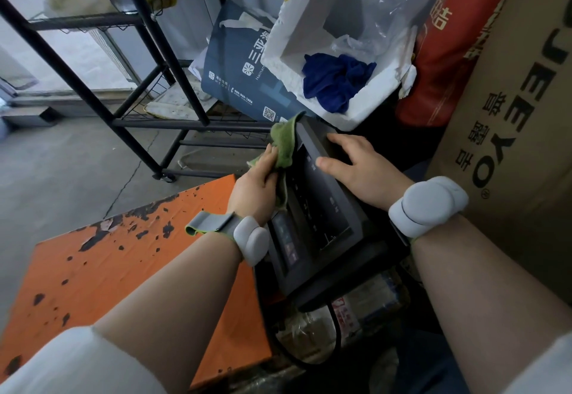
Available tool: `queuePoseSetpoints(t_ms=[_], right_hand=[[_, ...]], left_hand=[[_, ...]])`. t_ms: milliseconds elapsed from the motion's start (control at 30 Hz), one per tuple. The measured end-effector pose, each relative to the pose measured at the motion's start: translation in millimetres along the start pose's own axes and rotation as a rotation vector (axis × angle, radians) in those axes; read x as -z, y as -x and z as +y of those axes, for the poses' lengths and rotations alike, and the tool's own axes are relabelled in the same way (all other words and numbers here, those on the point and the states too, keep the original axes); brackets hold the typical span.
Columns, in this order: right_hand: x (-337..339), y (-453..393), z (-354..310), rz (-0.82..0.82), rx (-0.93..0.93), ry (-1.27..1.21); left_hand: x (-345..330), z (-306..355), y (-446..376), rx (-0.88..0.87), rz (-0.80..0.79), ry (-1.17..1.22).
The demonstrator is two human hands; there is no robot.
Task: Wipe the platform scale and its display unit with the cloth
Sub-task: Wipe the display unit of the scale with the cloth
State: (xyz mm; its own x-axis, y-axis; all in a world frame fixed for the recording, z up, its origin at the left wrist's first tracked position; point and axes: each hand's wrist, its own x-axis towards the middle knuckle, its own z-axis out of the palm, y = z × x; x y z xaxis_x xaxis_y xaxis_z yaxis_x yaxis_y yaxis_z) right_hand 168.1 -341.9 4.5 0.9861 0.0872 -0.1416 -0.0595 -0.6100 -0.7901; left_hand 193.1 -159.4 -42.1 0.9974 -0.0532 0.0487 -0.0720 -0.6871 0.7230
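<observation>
The dark grey display unit (322, 220) stands tilted in the middle of the head view, its keypad and small screen facing up. My left hand (257, 189) grips a green cloth (283, 142) and holds it against the unit's left edge, near its far corner. My right hand (362, 167) lies on the unit's right side with straight fingers over the far edge. The orange platform (117, 269) of the scale, with chipped paint, lies to the left below my left forearm.
A black wheeled rack (148, 53) stands at the far left. Behind the display are a blue bag (235, 65) and a white foam box (309, 40) holding a blue cloth (334, 81). A red sack (439, 53) and a cardboard box (510, 115) close the right side.
</observation>
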Motion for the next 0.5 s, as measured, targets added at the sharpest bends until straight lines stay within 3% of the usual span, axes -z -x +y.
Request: queuePoseSetpoints(t_ms=[167,267,500], right_hand=[[0,-1,0,0.009,0.003,0.001],[0,-1,0,0.013,0.003,-0.001],[1,-1,1,0.004,0.007,0.000]], left_hand=[[1,-23,-1,0.218,-0.061,-0.232],[4,-22,-11,0.275,-0.071,-0.180],[3,17,-26,0.123,0.024,0.095]])
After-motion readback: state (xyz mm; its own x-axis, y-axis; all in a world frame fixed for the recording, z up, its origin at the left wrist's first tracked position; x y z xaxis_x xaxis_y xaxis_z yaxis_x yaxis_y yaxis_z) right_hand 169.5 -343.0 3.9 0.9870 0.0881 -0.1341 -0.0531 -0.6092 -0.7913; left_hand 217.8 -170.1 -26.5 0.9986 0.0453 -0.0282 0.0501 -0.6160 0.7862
